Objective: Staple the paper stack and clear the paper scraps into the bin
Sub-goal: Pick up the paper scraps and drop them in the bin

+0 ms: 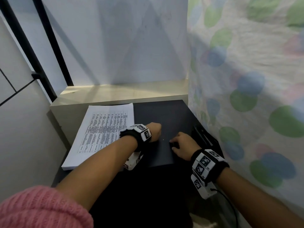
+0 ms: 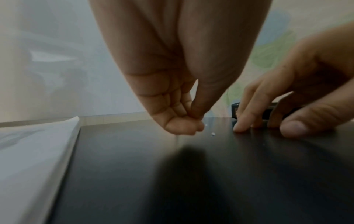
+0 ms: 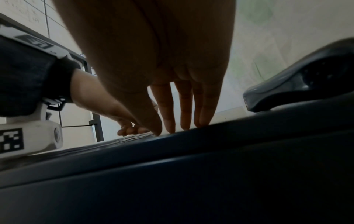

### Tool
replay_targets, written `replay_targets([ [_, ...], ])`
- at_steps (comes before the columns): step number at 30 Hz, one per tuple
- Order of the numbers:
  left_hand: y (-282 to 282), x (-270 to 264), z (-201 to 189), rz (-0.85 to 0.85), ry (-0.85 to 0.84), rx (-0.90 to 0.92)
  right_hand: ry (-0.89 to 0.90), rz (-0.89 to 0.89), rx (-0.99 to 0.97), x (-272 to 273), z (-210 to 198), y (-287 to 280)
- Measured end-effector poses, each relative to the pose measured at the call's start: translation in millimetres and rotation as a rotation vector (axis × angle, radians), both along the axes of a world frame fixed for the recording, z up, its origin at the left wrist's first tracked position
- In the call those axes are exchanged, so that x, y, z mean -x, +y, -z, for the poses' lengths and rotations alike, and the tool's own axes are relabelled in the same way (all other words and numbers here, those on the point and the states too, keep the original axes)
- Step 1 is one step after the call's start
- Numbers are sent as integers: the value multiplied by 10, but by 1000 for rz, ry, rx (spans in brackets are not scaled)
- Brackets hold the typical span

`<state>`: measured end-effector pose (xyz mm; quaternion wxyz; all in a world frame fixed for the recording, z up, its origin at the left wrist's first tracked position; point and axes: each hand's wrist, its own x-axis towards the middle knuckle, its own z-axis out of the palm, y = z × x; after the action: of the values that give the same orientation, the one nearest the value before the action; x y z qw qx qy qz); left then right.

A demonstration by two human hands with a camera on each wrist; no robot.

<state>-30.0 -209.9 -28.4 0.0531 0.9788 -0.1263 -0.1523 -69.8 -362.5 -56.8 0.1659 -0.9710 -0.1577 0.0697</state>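
Scrap clearing now: left hand (image 1: 154, 131), grip pinched, whether on a scrap I cannot tell, beside tiny white paper scraps (image 2: 212, 134) on the black bench (image 1: 164, 116). Right hand (image 1: 184, 145), fingers spread flat, beyond them. White printed paper stack (image 1: 102, 134) lies left. Next calls for fine pinching; bin unseen.

One paper stack (image 1: 102, 134) lies on one dark table (image 1: 164, 116). Two tiny paper scraps (image 2: 212, 134) sit between two hands, left hand (image 1: 153, 131) and right hand (image 1: 183, 144). One black stapler (image 1: 201, 135).
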Motion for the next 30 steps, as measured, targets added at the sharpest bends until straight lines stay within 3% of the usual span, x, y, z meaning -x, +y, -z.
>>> replay_targets([
  [7, 4, -58, -22, 97, 4, 106, -30, -12, -96, 21, 51, -100],
  [15, -34, -158, -30, 225, -27, -21, -62, -32, -146, 31, 97, -124],
  [30, -152, -121, 18, 266, -59, -140, -58, 19, -87, -2, 36, -55],
])
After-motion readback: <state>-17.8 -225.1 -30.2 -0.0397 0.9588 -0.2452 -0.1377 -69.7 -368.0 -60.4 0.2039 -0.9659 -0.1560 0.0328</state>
